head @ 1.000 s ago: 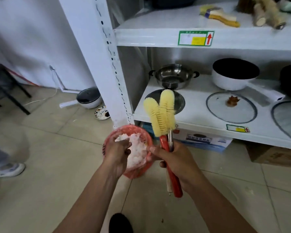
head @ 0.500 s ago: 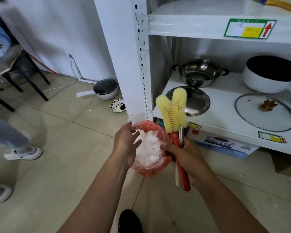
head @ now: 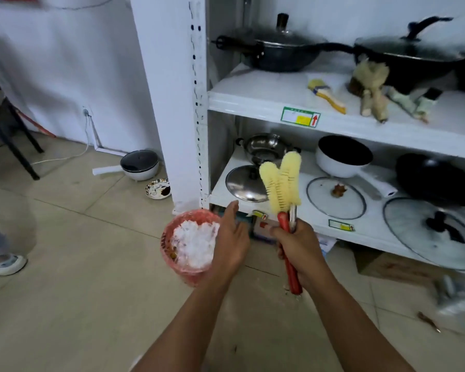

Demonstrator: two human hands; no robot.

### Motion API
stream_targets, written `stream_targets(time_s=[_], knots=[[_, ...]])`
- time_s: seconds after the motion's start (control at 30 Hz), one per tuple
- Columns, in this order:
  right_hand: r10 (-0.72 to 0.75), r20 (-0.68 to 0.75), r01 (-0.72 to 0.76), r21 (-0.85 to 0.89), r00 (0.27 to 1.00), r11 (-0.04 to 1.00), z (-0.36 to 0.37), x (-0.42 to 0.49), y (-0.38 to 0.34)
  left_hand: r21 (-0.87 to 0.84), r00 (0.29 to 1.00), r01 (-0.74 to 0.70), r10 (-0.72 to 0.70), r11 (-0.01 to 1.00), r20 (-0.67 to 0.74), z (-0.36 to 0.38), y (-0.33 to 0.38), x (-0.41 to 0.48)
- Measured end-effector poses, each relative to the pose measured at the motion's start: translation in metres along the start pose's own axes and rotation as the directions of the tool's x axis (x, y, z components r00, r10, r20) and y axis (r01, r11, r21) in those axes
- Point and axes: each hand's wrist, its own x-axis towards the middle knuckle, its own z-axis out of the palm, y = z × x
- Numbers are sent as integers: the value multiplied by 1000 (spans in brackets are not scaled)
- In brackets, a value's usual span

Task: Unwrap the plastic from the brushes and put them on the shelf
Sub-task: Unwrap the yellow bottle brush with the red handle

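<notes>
L hand [head: 231,237] has come off the red bin [head: 167,237]: fingers straight, holding nothing. R hand [head: 297,245] still wrapped round 2 yellow brushes [head: 279,183], heads up, in front of the lower shelf [head: 373,233]. 1 bin, 1 wad of plastic [head: 193,245] in it. View's tilted up since.

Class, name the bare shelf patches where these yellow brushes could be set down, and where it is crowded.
Freest: front left of the upper shelf, between the post, the lidded wok and the paintbrush. Crowded: its right end, with brushes, and the lower shelf, filled with pots and lids.
</notes>
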Motion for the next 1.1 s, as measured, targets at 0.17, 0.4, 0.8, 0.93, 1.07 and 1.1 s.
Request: stream_targets(time_s=[0.17, 0.4, 0.8, 0.93, 1.07, 1.1], knots=[[-25, -105, 33, 72, 994, 997, -95, -14, -49, -8, 981, -164, 164, 986, 101, 51, 93, -14], [-91, -244, 107, 54, 965, 993, -234, -7, -108, 137, 820, -540, 482, 830, 310, 152, 211, -10], [70, -293, -34, 125, 954, 992, -366, 142, -159, 202, 719, -646, 498, 736, 486, 277, 255, 98], [54, -341, -15, 117, 939, 993, -385, 194, -157, 190, 694, -674, 525, 714, 492, 293, 266, 138], [35, -373, -7, 77, 927, 997, -399, 236, -150, 174, 698, -671, 535, 720, 477, 303, 262, 165], [29, -385, -4, 65, 923, 998, -401, 245, -149, 174, 695, -674, 536, 718, 479, 305, 260, 169]])
